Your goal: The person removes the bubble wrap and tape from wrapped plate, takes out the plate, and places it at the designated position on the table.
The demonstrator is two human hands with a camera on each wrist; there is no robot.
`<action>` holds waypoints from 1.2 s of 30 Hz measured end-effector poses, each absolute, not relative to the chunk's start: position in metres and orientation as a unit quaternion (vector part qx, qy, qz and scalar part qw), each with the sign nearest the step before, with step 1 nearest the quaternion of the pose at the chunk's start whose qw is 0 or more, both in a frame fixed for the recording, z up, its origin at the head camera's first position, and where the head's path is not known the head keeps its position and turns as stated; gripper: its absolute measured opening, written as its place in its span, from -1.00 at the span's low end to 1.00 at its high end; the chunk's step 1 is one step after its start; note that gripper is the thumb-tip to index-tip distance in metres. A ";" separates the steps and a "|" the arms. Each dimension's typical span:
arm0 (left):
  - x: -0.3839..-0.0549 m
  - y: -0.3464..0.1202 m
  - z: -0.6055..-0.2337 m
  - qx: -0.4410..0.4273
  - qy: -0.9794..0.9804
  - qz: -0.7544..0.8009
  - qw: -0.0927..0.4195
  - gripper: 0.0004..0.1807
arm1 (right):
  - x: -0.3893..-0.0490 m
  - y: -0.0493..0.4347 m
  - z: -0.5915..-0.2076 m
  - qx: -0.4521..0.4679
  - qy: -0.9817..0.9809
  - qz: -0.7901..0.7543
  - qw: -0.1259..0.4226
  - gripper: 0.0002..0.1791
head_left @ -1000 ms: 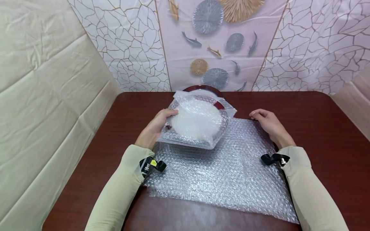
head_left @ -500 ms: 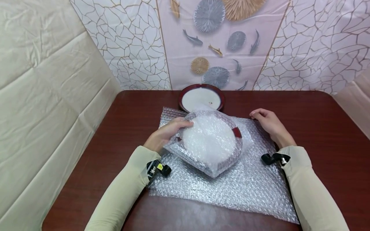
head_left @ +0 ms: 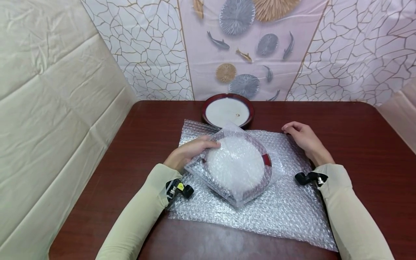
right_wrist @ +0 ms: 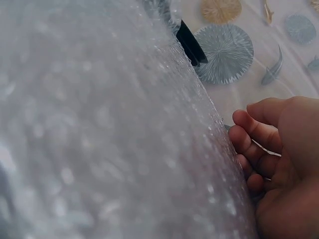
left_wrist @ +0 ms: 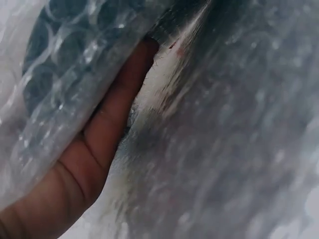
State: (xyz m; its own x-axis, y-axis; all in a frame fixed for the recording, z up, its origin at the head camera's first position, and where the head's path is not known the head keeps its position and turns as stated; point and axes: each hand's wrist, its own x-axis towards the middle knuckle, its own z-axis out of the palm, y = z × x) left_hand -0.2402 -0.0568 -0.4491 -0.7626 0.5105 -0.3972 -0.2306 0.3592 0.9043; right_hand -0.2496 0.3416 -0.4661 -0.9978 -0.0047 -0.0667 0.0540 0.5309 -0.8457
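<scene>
Gleaming under bubble wrap (head_left: 237,198), the plate (head_left: 235,164) looks white; its edge (head_left: 267,159), reddish.

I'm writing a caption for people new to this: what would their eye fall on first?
Probably the bubble-wrapped dish in the left hand, over a shiny bubble-wrap sheet on the dark red table. Next, perhaps, the unwrapped red-rimmed dish near the table's far edge, and the backdrop of fish and round motifs beyond.
</scene>
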 end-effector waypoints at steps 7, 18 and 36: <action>-0.240 -0.053 -0.437 0.185 0.832 0.440 0.283 -0.36 | -0.250 0.345 -0.467 0.018 0.878 -0.477 0.032 -0.47; -0.235 -0.054 -0.421 0.220 0.911 0.284 0.201 -0.59 | -0.250 0.347 -0.470 0.018 0.877 -0.480 0.024 -0.50; -0.241 -0.069 -0.415 0.274 0.895 0.237 0.261 -0.15 | -0.247 0.336 -0.448 -0.029 0.928 -0.371 0.017 -0.52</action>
